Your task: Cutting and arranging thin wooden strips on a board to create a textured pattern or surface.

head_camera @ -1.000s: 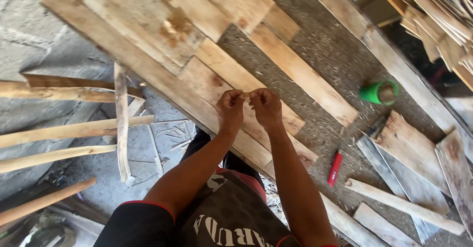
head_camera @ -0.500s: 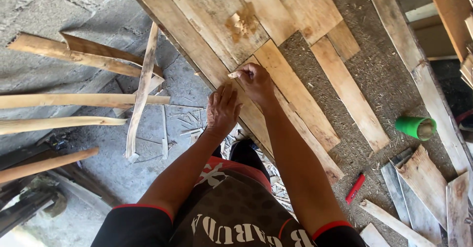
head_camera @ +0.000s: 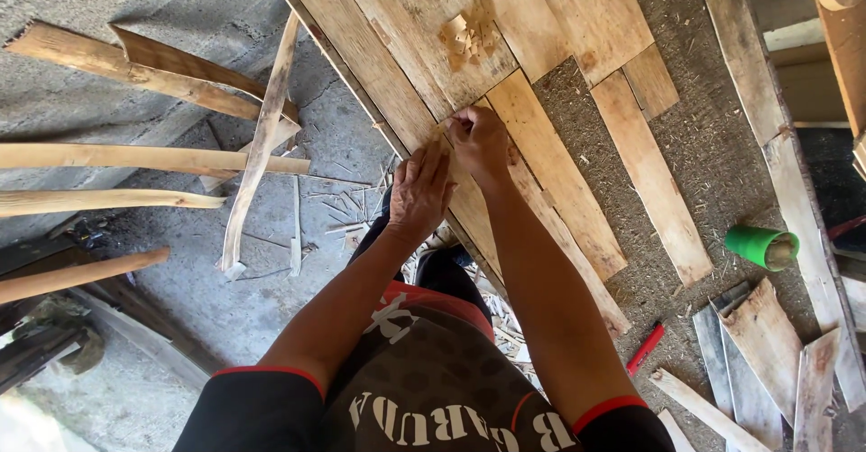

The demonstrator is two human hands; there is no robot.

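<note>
Roughly six loose wood strips [head_camera: 135,159] on concrete at 9 o'clock. Left hand [head_camera: 419,190] flat, fingers together, pressing the long plank [head_camera: 379,64] near centre. Right hand [head_camera: 480,141] just at 1 o'clock of it, fingers pinched on something too small to identify. Seemingly fixing planks; next calls for steady pinch. One red pencil [head_camera: 646,348], one green cup [head_camera: 762,246] at 3 o'clock.

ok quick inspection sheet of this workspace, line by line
surface: rough chipboard sheet strewn with sawdust
job's things: pale wooden planks laid side by side
clutter: green plastic cup, red marker, offcut wood strips on grey concrete floor
hands: left hand flat on a plank; right hand pinching something small, unclear what
cables: nothing seen
surroundings: more boards at right
</note>
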